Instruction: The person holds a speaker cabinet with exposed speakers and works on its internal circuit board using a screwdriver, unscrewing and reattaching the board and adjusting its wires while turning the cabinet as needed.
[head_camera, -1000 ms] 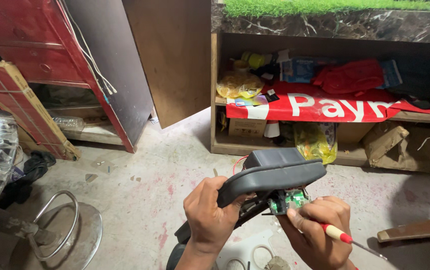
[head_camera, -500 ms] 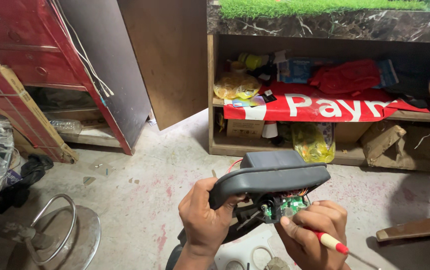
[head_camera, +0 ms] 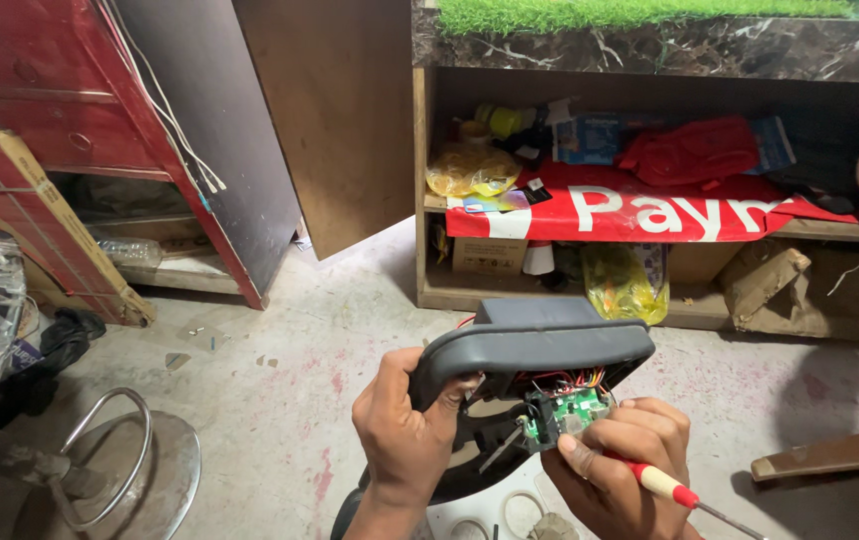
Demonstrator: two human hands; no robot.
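- Nearest, at the bottom edge: right hand (head_camera: 618, 468), grip curled shut around a screwdriver (head_camera: 685, 495) with red-and-white handle, thumb pressed on a small green circuit board (head_camera: 572, 412).
- Left hand (head_camera: 405, 430), grip wrapped tight on the near-left end of a grey plastic housing (head_camera: 535, 350).
- Housing held above the floor, near centre: long, rounded, matte grey shell, tilted, open on the underside, with red, orange and black wires (head_camera: 572, 381) bunched above the board.
- Below the hands, pale rings on the floor, partly hidden.
- Near left: chrome stand with ring base (head_camera: 115, 470).
- Stained concrete floor (head_camera: 280, 350) beyond.
- Far right: wooden shelf (head_camera: 430, 200) crammed with yellow bags, boxes, red banner (head_camera: 640, 212).
- Far left: red cabinet (head_camera: 60, 90).
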